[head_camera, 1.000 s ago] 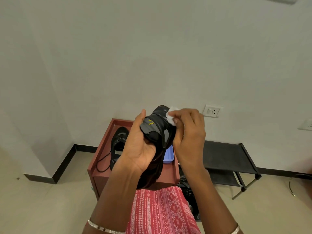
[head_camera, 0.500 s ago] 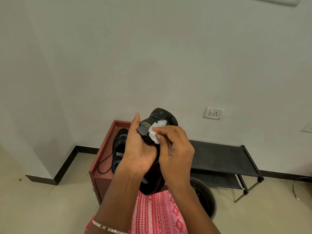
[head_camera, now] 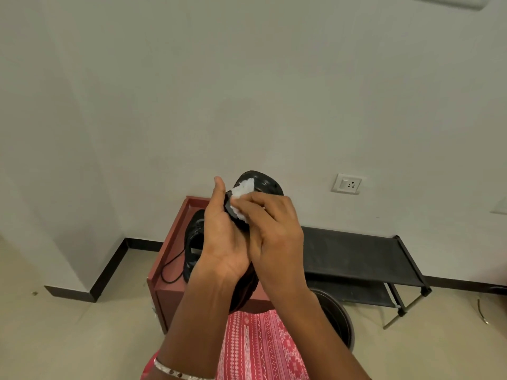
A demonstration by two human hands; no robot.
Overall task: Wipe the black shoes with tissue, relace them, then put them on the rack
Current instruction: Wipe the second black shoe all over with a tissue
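One glossy black shoe (head_camera: 264, 181) sits raised above the reddish-brown wooden stand (head_camera: 170, 297), gripped by your left hand (head_camera: 222, 242) while your right hand (head_camera: 274, 231) pinches crumpled white tissue (head_camera: 241, 191) against it: wiping seems underway, the second black shoe (head_camera: 195, 242) lies on the stand, and relacing and the black fabric rack (head_camera: 356, 250) right of it remain.

You're facing a plain off-white wall (head_camera: 247, 91) in soft, even light. On your left it steps out into a corner, and black skirting (head_camera: 109, 267) runs along the bottom. The floor (head_camera: 68, 338) is pale beige. A white switch-and-socket plate (head_camera: 348, 184) sits on the wall to your right. Under it a low two-shelf black rack (head_camera: 356, 253) stands against the wall, near a reddish-brown cabinet (head_camera: 164, 294). A round dark tub (head_camera: 340, 322) sits on the floor in front of the rack.
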